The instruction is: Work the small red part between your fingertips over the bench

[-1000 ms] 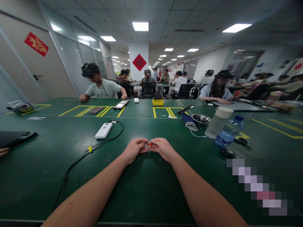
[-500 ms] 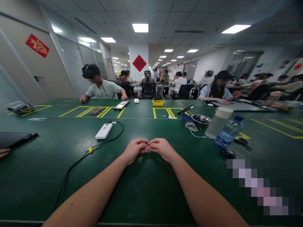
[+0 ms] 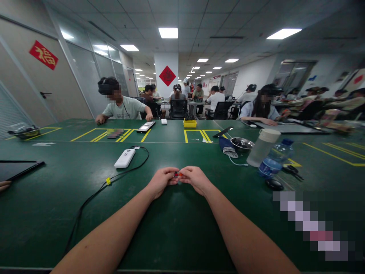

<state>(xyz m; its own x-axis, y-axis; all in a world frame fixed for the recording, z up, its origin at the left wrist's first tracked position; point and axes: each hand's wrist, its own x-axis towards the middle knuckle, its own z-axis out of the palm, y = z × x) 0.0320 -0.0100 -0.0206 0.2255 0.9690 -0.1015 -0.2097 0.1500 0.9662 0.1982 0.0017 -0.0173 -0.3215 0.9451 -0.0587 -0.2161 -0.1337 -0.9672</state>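
My left hand (image 3: pixel 161 180) and my right hand (image 3: pixel 194 178) meet at the middle of the green table (image 3: pixel 171 228), fingers pinched together. Between the fingertips sits a tiny part with red and grey on it (image 3: pixel 177 174), too small to name. Both forearms stretch out over the table from the near edge. A white power bank (image 3: pixel 124 158) with a black cable (image 3: pixel 94 192) lies to the left of my left hand.
Right of my hands stand a tilted white cup (image 3: pixel 262 147), a water bottle (image 3: pixel 275 157), a metal bowl (image 3: pixel 242 143) and a black puck-like item (image 3: pixel 273 184). A dark tablet (image 3: pixel 17 168) lies far left. A yellow box (image 3: pixel 190 123) sits across the table. Several people sit beyond.
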